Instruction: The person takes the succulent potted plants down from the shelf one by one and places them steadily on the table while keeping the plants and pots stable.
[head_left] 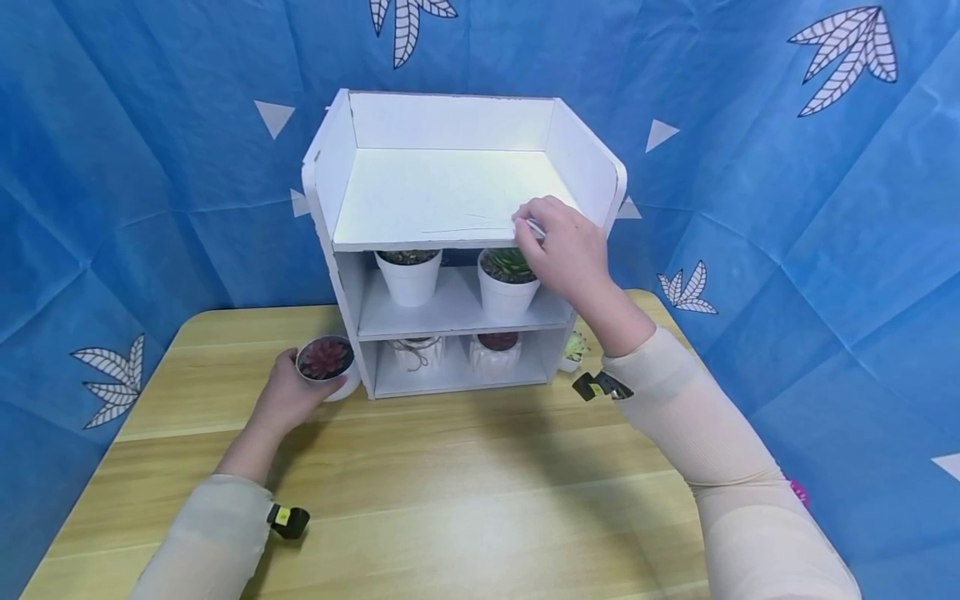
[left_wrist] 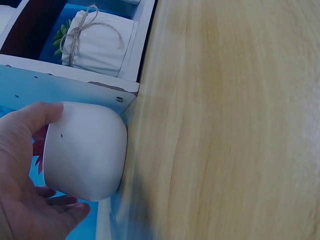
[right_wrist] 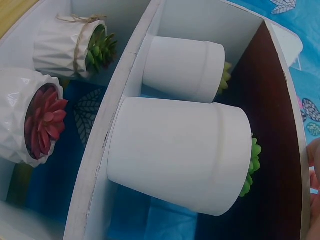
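My left hand (head_left: 288,392) grips a white round pot (left_wrist: 87,150) with a dark-red succulent (head_left: 325,358). The thumb lies near its rim and the fingers curl around the other side. This pot is beside the left wall of a white wooden shelf unit (head_left: 442,187), low over the table. Over the front edge of the unit's top board, toward the right, is my right hand (head_left: 566,250). Its fingers are bent, pinching a small white piece (head_left: 536,227) whose kind I cannot tell. Only a sliver of that hand enters the right wrist view.
Two smooth white pots (head_left: 408,279) with plants stand on the middle shelf. Below are two textured white pots (head_left: 495,357), one tied with twine. A small pale-green plant (head_left: 574,348) stands right of the unit. Blue patterned cloth (head_left: 187,167) hangs behind the wooden table (head_left: 450,483).
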